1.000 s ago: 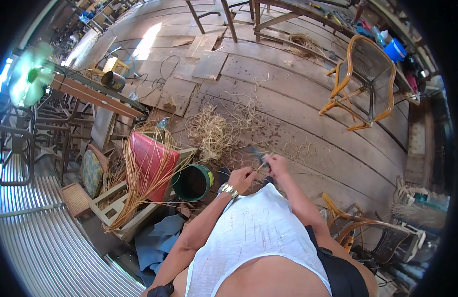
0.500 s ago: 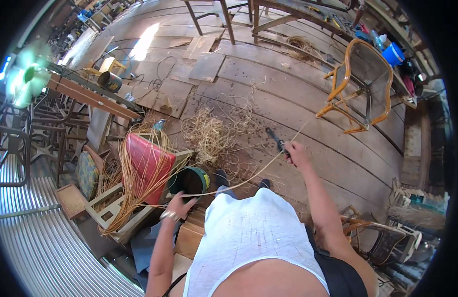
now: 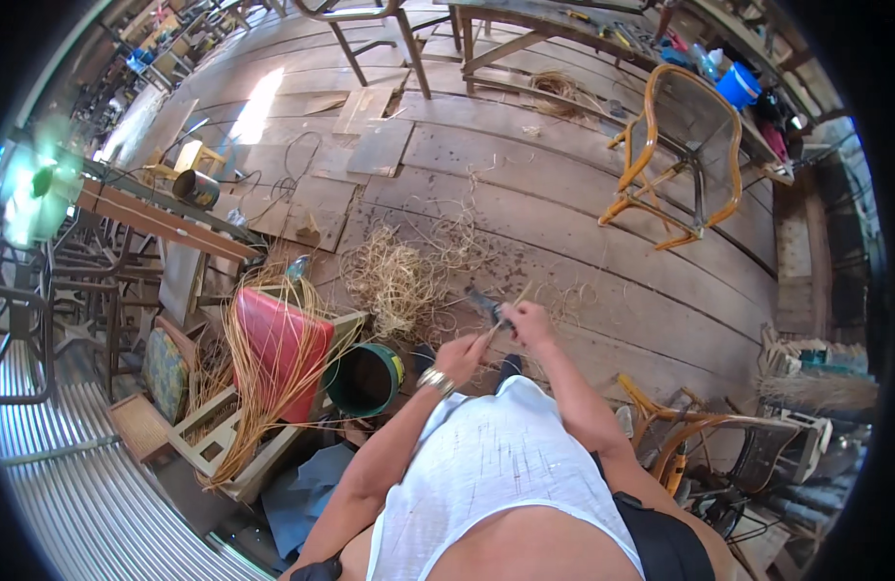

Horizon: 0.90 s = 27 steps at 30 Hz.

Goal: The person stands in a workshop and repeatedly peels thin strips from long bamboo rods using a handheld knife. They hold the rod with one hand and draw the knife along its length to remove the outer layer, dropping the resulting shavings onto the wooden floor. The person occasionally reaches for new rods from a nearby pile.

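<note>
My left hand (image 3: 461,359), with a metal watch on its wrist, is closed on a thin pale rattan strip (image 3: 493,334). Close beside it, my right hand (image 3: 531,325) grips a dark hand tool (image 3: 482,301) with a flat, blade-like end pointing left. The strip passes by the tool, and a short end sticks up above my right hand. Blur and fingers hide the tool's exact kind. Beyond both hands, a tangled heap of rattan shavings (image 3: 394,281) lies on the wooden floor. Long rattan strands (image 3: 236,426) drape over a red panel (image 3: 285,353) at left.
A dark green bucket (image 3: 362,380) stands left of my legs, next to a pale wooden frame (image 3: 236,474). A rattan chair (image 3: 651,145) stands at the far right, another rattan frame (image 3: 675,421) at the near right. Workbench (image 3: 505,15) at the back; stacked chair frames (image 3: 26,339) at left.
My left hand has moved right and up from beside the bucket to my right hand. My right hand has come left and slightly nearer with the tool. The strip's long stretch between them is gone.
</note>
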Each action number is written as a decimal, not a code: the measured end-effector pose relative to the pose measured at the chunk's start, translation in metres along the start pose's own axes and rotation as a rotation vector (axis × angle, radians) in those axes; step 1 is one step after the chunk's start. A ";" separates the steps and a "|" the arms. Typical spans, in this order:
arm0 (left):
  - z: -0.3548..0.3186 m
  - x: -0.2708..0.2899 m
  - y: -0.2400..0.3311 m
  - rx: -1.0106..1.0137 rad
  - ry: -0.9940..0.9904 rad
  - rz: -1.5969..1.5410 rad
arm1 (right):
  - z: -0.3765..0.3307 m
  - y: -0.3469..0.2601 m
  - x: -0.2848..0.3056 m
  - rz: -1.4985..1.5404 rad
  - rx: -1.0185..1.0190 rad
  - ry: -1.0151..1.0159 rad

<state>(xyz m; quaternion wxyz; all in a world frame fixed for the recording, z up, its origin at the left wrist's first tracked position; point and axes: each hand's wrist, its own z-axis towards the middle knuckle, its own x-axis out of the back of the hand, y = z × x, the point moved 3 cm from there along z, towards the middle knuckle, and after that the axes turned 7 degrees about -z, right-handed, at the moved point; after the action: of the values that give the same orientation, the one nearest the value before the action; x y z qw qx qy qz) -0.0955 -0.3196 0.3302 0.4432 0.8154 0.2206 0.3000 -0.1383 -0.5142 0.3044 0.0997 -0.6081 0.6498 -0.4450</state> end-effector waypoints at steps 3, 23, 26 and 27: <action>-0.088 0.065 -0.021 -0.031 -0.066 -0.025 | 0.046 0.023 0.080 -0.014 -0.042 0.126; 0.021 -0.018 -0.034 0.275 -0.242 -0.340 | -0.029 0.004 -0.017 -0.145 0.232 0.213; 0.006 -0.016 -0.012 -0.072 -0.115 -0.097 | -0.037 0.007 0.000 0.015 0.124 0.137; -0.004 -0.011 -0.006 -0.117 -0.153 -0.060 | -0.031 0.016 0.011 0.049 0.118 0.151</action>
<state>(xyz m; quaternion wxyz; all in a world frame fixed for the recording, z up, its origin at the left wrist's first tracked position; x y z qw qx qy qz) -0.1074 -0.3208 0.3232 0.5146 0.8016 0.1925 0.2357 -0.1730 -0.5125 0.3156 0.0970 -0.5496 0.6429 -0.5246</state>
